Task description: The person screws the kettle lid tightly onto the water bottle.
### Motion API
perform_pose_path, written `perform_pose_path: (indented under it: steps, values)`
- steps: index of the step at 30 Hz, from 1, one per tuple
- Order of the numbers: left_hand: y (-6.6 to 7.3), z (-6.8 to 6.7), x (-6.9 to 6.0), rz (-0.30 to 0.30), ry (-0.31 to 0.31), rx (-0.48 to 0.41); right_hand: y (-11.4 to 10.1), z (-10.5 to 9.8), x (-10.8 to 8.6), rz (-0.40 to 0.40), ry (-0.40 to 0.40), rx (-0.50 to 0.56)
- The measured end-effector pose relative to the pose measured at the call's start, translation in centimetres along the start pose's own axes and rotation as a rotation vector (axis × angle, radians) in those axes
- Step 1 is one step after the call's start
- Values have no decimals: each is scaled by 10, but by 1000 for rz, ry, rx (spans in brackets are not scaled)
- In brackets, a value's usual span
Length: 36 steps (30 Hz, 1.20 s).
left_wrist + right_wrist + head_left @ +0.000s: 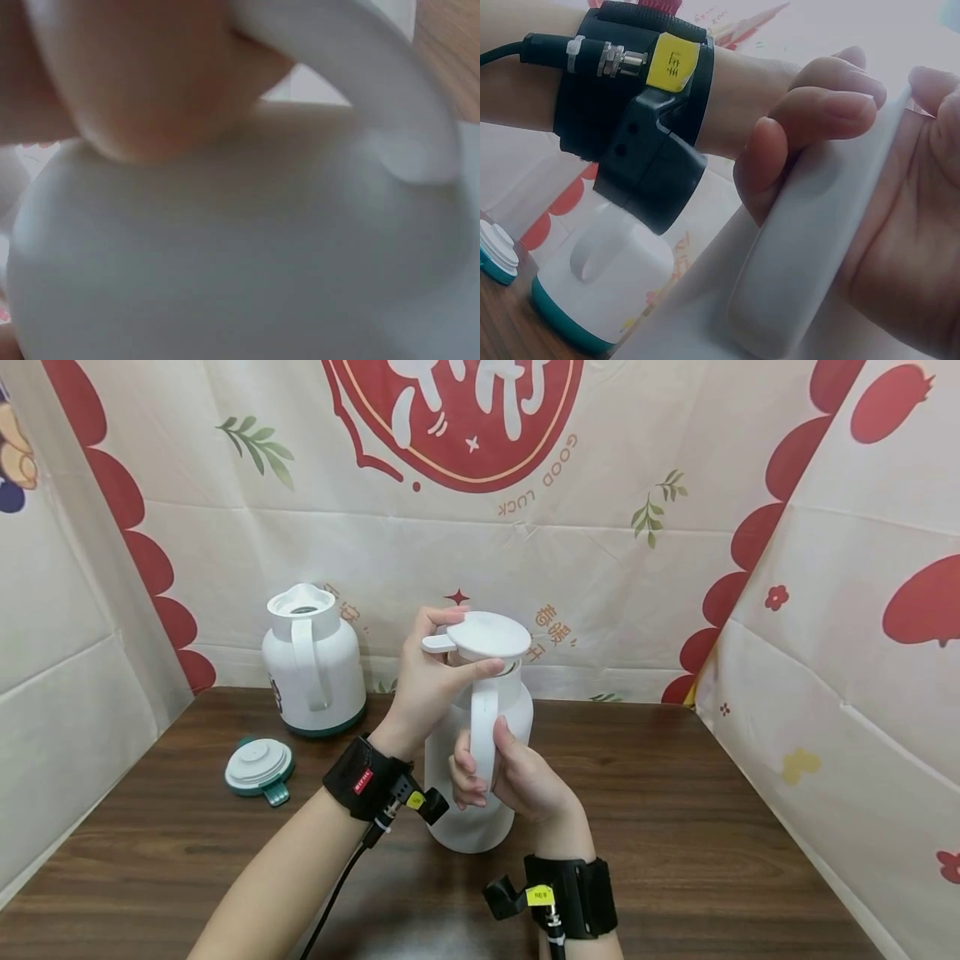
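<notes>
Plainly white, the jug (467, 825) has left fingers (442, 617) pinching its lid (489, 635), right fingers (467, 762) round its handle (483, 718).

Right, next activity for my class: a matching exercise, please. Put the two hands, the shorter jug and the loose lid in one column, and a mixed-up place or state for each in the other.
Column one
1. Left hand
2. Right hand
3. Shorter jug
4. Loose lid

Column two
A. Lying flat on the table
B. Curled round the handle of the tall jug
C. Standing upright near the far edge
D. Gripping the flat white lid

Pairs: 1-D, 2-B, 3-C, 4-A
</notes>
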<state>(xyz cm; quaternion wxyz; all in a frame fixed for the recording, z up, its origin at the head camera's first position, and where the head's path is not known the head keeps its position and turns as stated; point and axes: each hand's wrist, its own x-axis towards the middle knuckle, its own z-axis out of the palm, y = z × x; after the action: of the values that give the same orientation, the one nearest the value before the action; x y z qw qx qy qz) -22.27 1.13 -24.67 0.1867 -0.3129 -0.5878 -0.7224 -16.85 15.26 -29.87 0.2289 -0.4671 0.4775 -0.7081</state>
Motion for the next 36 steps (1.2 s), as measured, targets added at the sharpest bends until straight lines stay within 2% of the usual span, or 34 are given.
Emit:
perform_pose_path:
  steps: [5,13,20,24,26,29,36]
  values:
    - [-2,-1,-2,5,0,47,1,0,0,0,-6,7]
    - [-2,-8,-5,-51,-14,55,2,1,0,-8,-6,-3]
    - [0,-13,-7,-66,-19,94,2,1,0,-12,-3,-8]
    - [1,-18,-7,-79,-42,167,2,1,0,-10,-4,-10]
    - [3,-22,-5,-85,-68,236,3,1,-1,-11,-3,-7]
    - [11,-29,-1,-108,-138,341,4,2,-1,-13,-2,-7]
    - [42,-38,18,-190,-373,591,3,0,-1,-20,3,-32]
